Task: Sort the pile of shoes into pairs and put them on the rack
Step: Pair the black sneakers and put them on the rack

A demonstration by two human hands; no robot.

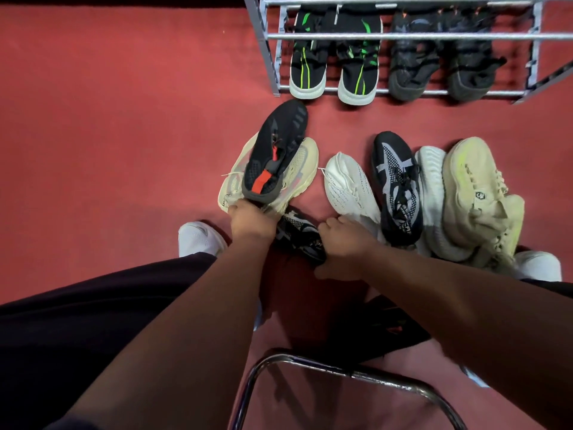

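My left hand [251, 220] grips the heel of a black shoe with a red tab [274, 150], held above a cream shoe [305, 159] on the floor. My right hand [341, 246] is closed on the heel of a black and white patterned shoe [297, 232] lying between my hands. To the right lie a white shoe [347, 184], a second black and white patterned shoe [397, 187], an upturned white sole [431, 178] and a cream shoe with a yellow streak [474, 187]. The metal rack [403, 36] at the top holds a black and green pair [335, 66] and a dark grey pair [440, 66].
Red carpet [124, 119] stretches to the left. My own white shoes [198, 238] stand at either side of the pile. A chrome chair frame [341, 372] curves below my arms. A dark shape lies under my right forearm.
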